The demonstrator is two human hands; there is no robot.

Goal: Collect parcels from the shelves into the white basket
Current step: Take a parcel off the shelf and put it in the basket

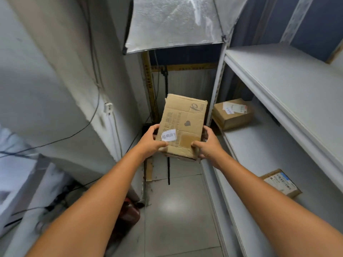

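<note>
Head view: a person stands in a narrow aisle with both bare arms stretched forward, holding a cardboard parcel (pixel 182 127) in the air above the grey tiled floor (pixel 178 210), just left of the white shelving unit (pixel 278 86) that fills the right side of the scene. The left hand (pixel 151 141) grips the near left edge of the box, thumb laid on its top face and fingers curled round its side. The right hand (pixel 209 145) grips the near right edge in the same way, thumb on the top by the near corner. The worn, creased box has its long side pointing away from the person, and a white label (pixel 168 135) with dark print sits near the left thumb, with a small dark heart mark (pixel 187 123) farther up the face. On the shelf under the top board, a second parcel (pixel 233 114) bearing white labels rests at the far end, close to the upright post, and a third parcel (pixel 281 183), flat and labelled, lies nearer the person and deeper in, well apart from the second. A crinkled silver sheet (pixel 172 23) hangs overhead at the far end of the aisle. A pale wall (pixel 65 89) with dark cables (pixel 92 117) running across it lines the left side, and a dark red object (pixel 128 214), too blurred to identify, sits on the floor at its foot.
</note>
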